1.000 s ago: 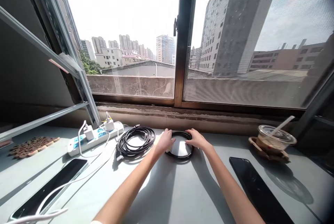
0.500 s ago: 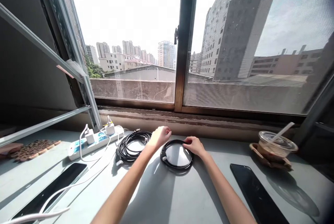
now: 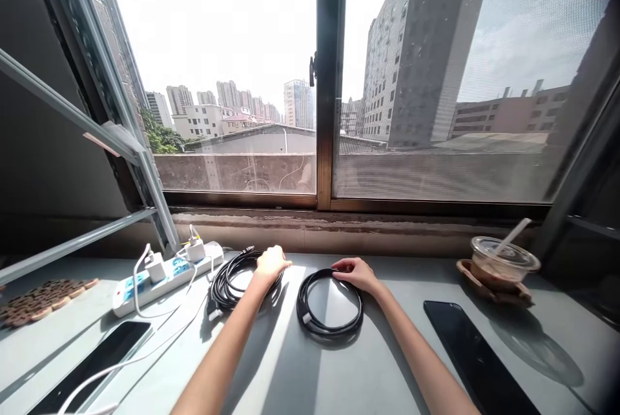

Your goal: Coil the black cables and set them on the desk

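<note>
Two coils of black cable lie on a grey desk under a window. My right hand rests on the far rim of the smaller, neat coil, fingers curled onto the cable. My left hand lies on the right side of the larger, looser coil, fingers bent down over its loops. I cannot see whether either hand grips its cable or only touches it.
A white power strip with plugged chargers sits left of the coils, a white lead running to a phone at the front left. A dark phone lies at the right, a lidded drink cup with straw behind it. Wooden pieces lie far left.
My left hand left the small coil and moved left onto the larger coil. My right hand stayed on the small coil's far rim. The view shifted slightly.
</note>
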Demonstrator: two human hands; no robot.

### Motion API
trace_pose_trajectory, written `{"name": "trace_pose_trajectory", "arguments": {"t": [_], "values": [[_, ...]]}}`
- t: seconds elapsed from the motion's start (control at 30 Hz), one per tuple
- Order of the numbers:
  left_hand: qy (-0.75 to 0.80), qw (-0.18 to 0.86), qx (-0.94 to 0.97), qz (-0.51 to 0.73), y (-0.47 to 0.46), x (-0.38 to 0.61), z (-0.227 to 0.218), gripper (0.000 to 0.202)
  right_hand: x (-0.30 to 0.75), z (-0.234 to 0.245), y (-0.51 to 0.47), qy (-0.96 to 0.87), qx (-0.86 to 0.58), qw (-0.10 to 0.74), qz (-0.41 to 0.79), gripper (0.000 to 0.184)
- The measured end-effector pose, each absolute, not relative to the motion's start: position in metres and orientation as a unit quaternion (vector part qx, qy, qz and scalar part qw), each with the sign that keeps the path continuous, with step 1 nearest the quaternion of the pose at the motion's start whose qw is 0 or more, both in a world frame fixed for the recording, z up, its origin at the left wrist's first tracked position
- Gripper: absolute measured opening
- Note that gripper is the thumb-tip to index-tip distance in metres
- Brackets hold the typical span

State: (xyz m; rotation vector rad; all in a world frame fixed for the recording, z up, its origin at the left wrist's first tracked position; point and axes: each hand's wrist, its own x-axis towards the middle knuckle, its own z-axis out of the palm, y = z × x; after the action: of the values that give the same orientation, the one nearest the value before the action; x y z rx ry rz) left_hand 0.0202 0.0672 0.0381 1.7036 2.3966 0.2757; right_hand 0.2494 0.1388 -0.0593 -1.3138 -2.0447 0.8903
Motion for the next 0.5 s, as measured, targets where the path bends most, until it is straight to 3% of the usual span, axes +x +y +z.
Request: {"name": "trace_pose_trajectory", "arguments": {"t": [0.17,0.5], "values": [[0.83,0.092,0.544,0.085,0.072,0.019,0.025,0.03,0.248,-0.061,0.138,-0.754,-0.501,0.277,0.323,0.031],[0.808,0.123,0.552,0.167,0.064,0.007,0.035,0.017,0.24,-0.061,0.135,-0.711,-0.548,0.317,0.306,0.032]]}}
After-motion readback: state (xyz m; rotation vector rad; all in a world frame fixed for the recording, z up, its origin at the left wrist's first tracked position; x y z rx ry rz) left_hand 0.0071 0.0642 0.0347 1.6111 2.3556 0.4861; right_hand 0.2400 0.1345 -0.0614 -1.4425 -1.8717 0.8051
